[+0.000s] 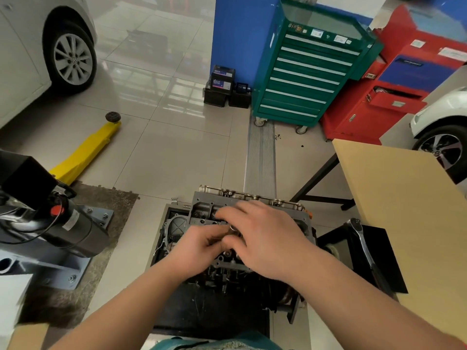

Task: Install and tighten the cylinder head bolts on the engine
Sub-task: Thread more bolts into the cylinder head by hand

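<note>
Both forearms extended forward, left hand (194, 246) with fingers curled inward, right hand (262, 238) palm down, fingers spread and overlapping left fingertips.

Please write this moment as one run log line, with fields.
stage: seating bolt by hand | left hand: pinches bolt | right hand: over engine, grip unclear | ratchet: untouched, lying right of engine

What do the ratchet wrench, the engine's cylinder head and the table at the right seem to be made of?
Ratchet wrench: polished, probably chromed steel, judging by its bright highlights.
Cylinder head: cast metal, likely aluminium; dull grey with a matte, rough look.
Table: tan board top, wood or laminate, smooth and even with no visible grain; dark legs, apparently painted metal.
</note>
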Demonstrator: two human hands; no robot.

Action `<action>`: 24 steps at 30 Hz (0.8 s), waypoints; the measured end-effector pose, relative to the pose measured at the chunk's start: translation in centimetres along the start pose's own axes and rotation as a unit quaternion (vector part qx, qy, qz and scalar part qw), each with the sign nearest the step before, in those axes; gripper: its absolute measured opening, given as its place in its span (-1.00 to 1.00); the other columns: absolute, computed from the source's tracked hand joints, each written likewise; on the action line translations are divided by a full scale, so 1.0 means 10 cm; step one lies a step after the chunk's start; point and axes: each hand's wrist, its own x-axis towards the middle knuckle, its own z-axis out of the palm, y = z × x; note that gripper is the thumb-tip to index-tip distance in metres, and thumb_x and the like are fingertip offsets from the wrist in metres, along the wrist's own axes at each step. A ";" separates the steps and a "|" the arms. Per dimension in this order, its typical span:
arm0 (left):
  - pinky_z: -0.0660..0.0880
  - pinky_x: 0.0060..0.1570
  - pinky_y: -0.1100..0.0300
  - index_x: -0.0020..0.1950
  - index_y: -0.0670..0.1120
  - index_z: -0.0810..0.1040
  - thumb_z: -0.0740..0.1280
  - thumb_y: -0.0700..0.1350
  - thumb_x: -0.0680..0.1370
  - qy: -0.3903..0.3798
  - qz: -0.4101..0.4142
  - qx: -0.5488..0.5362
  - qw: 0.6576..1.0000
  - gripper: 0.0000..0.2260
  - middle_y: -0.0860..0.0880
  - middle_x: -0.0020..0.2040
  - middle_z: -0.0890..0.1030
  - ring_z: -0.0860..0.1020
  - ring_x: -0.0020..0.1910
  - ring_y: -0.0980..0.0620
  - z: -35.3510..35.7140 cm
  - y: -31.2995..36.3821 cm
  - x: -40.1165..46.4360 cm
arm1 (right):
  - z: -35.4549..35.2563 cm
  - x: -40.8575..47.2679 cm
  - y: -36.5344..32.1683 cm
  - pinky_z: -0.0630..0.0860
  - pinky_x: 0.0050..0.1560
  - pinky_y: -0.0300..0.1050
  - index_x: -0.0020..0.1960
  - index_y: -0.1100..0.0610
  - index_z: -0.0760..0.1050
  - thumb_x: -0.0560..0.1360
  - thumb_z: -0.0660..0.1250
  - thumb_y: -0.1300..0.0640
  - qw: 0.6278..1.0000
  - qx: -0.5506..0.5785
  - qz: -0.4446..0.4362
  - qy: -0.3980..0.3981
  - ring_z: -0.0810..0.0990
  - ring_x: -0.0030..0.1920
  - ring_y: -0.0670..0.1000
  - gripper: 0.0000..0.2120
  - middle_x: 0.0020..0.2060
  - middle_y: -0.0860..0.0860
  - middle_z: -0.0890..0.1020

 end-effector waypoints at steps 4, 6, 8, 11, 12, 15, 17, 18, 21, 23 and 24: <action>0.54 -0.04 0.21 0.01 0.16 0.65 0.47 -0.11 0.61 -0.027 0.009 -0.016 0.999 -0.87 0.21 -0.11 0.67 0.64 -0.09 0.18 -0.11 0.14 0.07 | -0.07 0.01 0.02 0.45 -0.21 -0.03 0.17 0.00 0.42 0.63 0.26 -0.05 0.999 -0.019 0.042 -0.015 0.56 -0.06 0.02 -0.82 -0.06 -0.07 0.59; 0.51 -0.06 0.39 0.02 0.25 0.64 0.48 -0.06 0.54 0.024 0.048 0.008 0.999 -0.81 0.23 -0.10 0.70 0.67 -0.08 0.18 -0.10 0.29 0.09 | -0.03 0.03 -0.01 0.35 -0.31 -0.06 -0.03 -0.01 0.37 0.62 0.17 -0.27 0.994 -0.070 0.084 0.011 0.51 -0.24 0.02 -0.67 -0.27 -0.09 0.49; 0.41 -0.22 0.43 -0.10 0.29 0.61 0.40 -0.10 0.48 0.040 0.067 0.044 0.996 -0.77 0.25 -0.23 0.65 0.60 -0.25 0.22 -0.10 0.36 0.11 | 0.02 0.04 -0.04 0.36 -0.33 -0.06 -0.05 -0.02 0.37 0.59 0.12 -0.39 0.993 -0.085 0.085 0.018 0.55 -0.23 0.04 -0.57 -0.28 -0.10 0.49; 0.50 -0.25 0.19 -0.06 0.02 0.69 0.41 -0.13 0.55 0.001 0.052 0.043 0.998 -0.92 0.08 -0.24 0.67 0.60 -0.27 0.10 -0.17 0.32 0.12 | -0.03 0.00 -0.02 0.56 -0.14 -0.01 0.26 -0.04 0.43 0.60 0.27 -0.23 0.999 -0.034 0.031 0.005 0.57 0.06 0.02 -0.65 0.06 -0.08 0.58; 0.54 -0.22 0.05 -0.04 -0.06 0.68 0.44 -0.10 0.60 -0.013 0.039 0.044 0.998 -0.94 0.01 -0.23 0.66 0.60 -0.26 0.02 -0.21 0.30 0.14 | -0.06 -0.01 0.01 0.58 -0.06 0.01 0.31 -0.04 0.42 0.61 0.31 -0.10 1.000 -0.014 0.009 -0.008 0.54 0.11 0.01 -0.68 0.12 -0.09 0.55; 0.55 -0.17 0.10 0.01 0.05 0.67 0.47 -0.10 0.62 -0.044 0.040 0.036 0.998 -0.96 0.07 -0.20 0.66 0.61 -0.22 0.08 -0.28 0.34 0.15 | -0.10 0.01 -0.01 0.52 -0.13 0.02 0.24 0.02 0.46 0.63 0.29 -0.01 0.999 -0.012 0.033 -0.027 0.57 0.05 0.05 -0.78 0.03 -0.04 0.59; 0.55 -0.11 0.27 0.04 0.15 0.68 0.52 -0.19 0.53 -0.008 0.047 0.035 0.998 -0.77 0.15 -0.12 0.71 0.68 -0.13 0.09 -0.24 0.41 0.15 | -0.07 0.06 -0.06 0.37 -0.26 -0.03 0.11 0.03 0.48 0.64 0.19 -0.23 0.994 -0.067 0.084 -0.002 0.60 -0.08 0.08 -0.67 -0.09 -0.02 0.61; 0.55 -0.12 0.29 0.04 0.18 0.69 0.52 -0.25 0.47 0.020 0.034 0.039 0.998 -0.68 0.17 -0.11 0.73 0.69 -0.11 0.08 -0.23 0.43 0.16 | -0.07 0.08 -0.08 0.32 -0.30 -0.04 0.06 0.02 0.48 0.62 0.13 -0.33 0.990 -0.099 0.101 0.005 0.59 -0.14 0.08 -0.57 -0.14 -0.02 0.61; 0.60 -0.07 0.25 0.04 0.21 0.72 0.50 -0.35 0.45 0.035 0.008 0.029 0.999 -0.57 0.18 -0.07 0.76 0.73 -0.07 0.11 -0.23 0.43 0.17 | -0.11 0.08 -0.09 0.37 -0.26 -0.04 0.18 0.00 0.44 0.60 0.17 -0.34 0.993 -0.096 0.069 0.013 0.58 -0.06 0.07 -0.57 -0.04 -0.04 0.60; 0.64 0.06 0.18 0.10 0.11 0.74 0.51 -0.23 0.52 -0.001 0.015 -0.015 1.000 -0.74 0.13 0.01 0.77 0.74 0.03 0.09 -0.26 0.42 0.15 | -0.14 0.05 -0.06 0.50 -0.14 0.00 0.28 0.00 0.41 0.63 0.28 -0.12 0.998 -0.055 0.001 -0.014 0.56 0.06 0.07 -0.70 0.08 -0.05 0.56; 0.64 0.10 0.15 0.12 0.07 0.74 0.51 -0.14 0.54 -0.015 0.017 -0.036 0.999 -0.81 0.09 0.03 0.77 0.73 0.06 0.06 -0.27 0.43 0.13 | -0.15 0.04 -0.04 0.54 -0.10 0.03 0.26 0.02 0.43 0.64 0.28 -0.04 0.999 -0.044 -0.018 -0.021 0.55 0.07 0.07 -0.75 0.08 -0.04 0.54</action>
